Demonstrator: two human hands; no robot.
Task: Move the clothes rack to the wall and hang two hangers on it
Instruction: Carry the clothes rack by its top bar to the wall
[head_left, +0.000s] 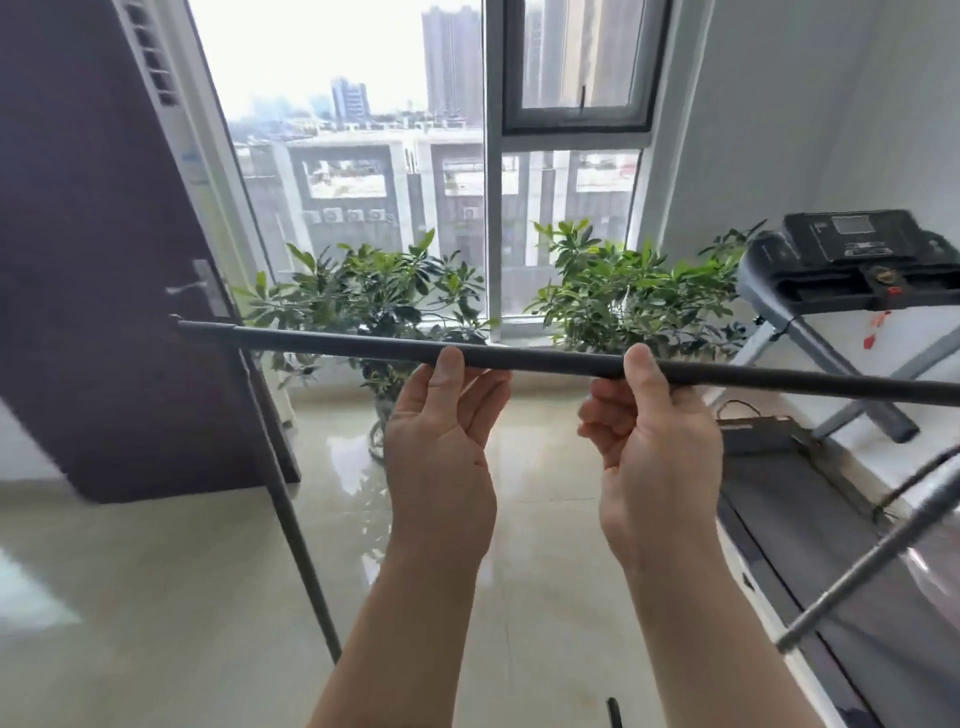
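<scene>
Window behind, clothes rack (545, 361) top bar under both hands' fingers (451, 364)

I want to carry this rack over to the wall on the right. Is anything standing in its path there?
Yes. A treadmill stands along the right wall, directly beyond the rack's top bar that both hands hold, left hand and right hand. Potted plants fill the window side.

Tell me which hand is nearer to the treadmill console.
Right. The right hand grips the rack's top bar on the side toward the treadmill console; the left hand holds the bar farther away, toward the door.
</scene>
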